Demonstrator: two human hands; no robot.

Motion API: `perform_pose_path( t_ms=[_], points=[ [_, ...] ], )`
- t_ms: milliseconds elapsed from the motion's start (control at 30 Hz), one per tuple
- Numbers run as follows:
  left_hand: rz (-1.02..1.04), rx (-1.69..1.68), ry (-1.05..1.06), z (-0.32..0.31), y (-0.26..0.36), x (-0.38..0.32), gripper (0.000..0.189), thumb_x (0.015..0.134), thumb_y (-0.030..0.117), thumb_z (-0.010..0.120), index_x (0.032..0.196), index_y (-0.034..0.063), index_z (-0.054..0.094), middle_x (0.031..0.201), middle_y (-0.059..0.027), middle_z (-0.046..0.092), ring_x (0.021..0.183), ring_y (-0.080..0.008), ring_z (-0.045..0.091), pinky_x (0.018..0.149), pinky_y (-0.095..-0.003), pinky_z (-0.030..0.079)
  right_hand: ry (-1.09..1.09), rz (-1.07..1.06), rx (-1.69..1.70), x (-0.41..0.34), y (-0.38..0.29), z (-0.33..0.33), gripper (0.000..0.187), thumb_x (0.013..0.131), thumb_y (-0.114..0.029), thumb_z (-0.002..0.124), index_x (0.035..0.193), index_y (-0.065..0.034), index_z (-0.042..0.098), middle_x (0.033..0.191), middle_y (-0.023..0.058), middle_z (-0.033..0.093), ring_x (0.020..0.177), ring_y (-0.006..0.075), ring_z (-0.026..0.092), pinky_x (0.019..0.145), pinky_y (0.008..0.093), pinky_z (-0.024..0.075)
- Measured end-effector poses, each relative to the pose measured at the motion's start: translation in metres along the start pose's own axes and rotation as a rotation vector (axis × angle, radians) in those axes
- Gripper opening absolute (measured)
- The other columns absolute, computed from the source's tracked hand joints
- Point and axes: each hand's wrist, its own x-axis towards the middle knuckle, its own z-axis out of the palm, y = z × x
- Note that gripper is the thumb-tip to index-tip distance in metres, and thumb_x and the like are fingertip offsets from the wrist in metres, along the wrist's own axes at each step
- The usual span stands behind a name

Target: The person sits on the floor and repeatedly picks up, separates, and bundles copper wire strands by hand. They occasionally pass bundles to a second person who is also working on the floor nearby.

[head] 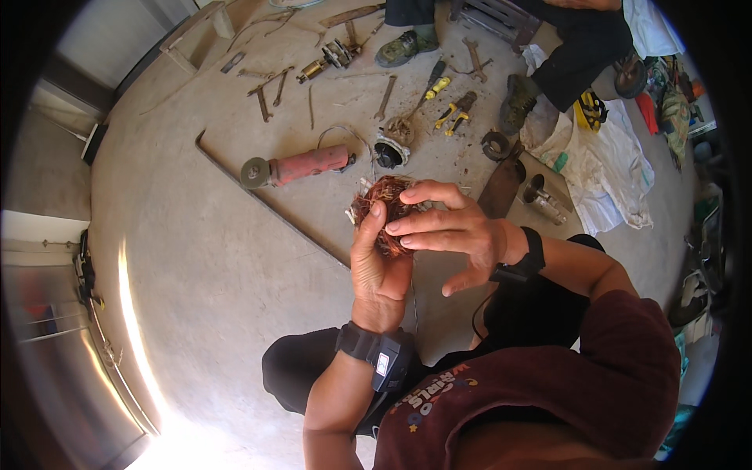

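A bundle of copper wire winding (392,200), with loose strands and pale bits at its edge, is held up above the concrete floor. My left hand (376,258) grips it from below, its thumb pressed along the near side. Fingertips of my right hand (461,226) rest on the right side of the bundle, the fingers spread and the thumb hanging free. Just beyond the bundle lies a round motor part with a black centre (389,154), beside a thin wire. To its left is a red angle grinder (308,165) with a disc.
A long hooked metal bar (270,202) lies on the floor at the left. Farther off are a motor armature (336,56), several spanners (386,98), yellow-handled pliers (455,114) and a screwdriver (437,88). Another person's shoes (408,48) stand near these tools, beside a white sack (617,170).
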Motion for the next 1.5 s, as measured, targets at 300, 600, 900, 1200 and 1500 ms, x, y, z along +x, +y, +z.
perform_pose_path(
  t_ms=[300,600,900,1200,1500],
  points=[
    [-0.014,0.029,0.077,-0.004,-0.001,0.004,0.042,0.085,0.026,0.071,0.121,0.0074,0.057,0.113,-0.0057,0.064,0.103,-0.0200,0.061,0.093,-0.0393,0.049,0.057,-0.011,-0.041,-0.001,0.007,-0.006,0.066,0.083,-0.055,0.062,0.117,0.0017,0.061,0.129,0.0156,0.057,0.123,0.0387,0.046,0.100,0.0501,0.0423],
    [-0.005,0.073,0.073,-0.006,-0.001,0.011,0.045,0.085,0.027,0.071,0.123,0.0079,0.056,0.116,-0.0061,0.062,0.107,-0.0208,0.059,0.095,-0.0414,0.048,0.021,0.065,-0.151,0.004,0.016,-0.012,0.068,0.082,-0.055,0.064,0.116,0.0046,0.058,0.129,0.0176,0.056,0.121,0.0398,0.047,0.098,0.0488,0.0439],
    [-0.017,0.066,0.081,-0.004,-0.003,0.015,0.044,0.085,0.023,0.071,0.123,0.0062,0.055,0.114,-0.0057,0.062,0.105,-0.0185,0.059,0.091,-0.0360,0.048,0.032,0.078,-0.126,0.001,0.018,-0.009,0.066,0.081,-0.051,0.067,0.115,0.0047,0.059,0.127,0.0172,0.056,0.121,0.0399,0.047,0.098,0.0488,0.0442],
    [-0.021,0.115,0.026,-0.005,-0.007,0.018,0.047,0.084,0.015,0.072,0.125,0.0042,0.052,0.115,-0.0079,0.061,0.105,-0.0202,0.059,0.090,-0.0374,0.050,0.035,0.069,-0.196,0.000,0.020,-0.014,0.061,0.080,-0.049,0.068,0.109,0.0046,0.062,0.119,0.0151,0.059,0.116,0.0379,0.052,0.094,0.0478,0.0471],
    [-0.068,0.141,0.027,-0.006,-0.009,0.022,0.053,0.080,0.006,0.067,0.130,0.0044,0.049,0.116,-0.0065,0.059,0.106,-0.0191,0.057,0.090,-0.0345,0.048,0.063,0.077,-0.122,-0.006,0.019,-0.013,0.063,0.080,-0.046,0.070,0.114,0.0050,0.057,0.120,0.0171,0.056,0.117,0.0386,0.051,0.095,0.0477,0.0461]
  ],
)
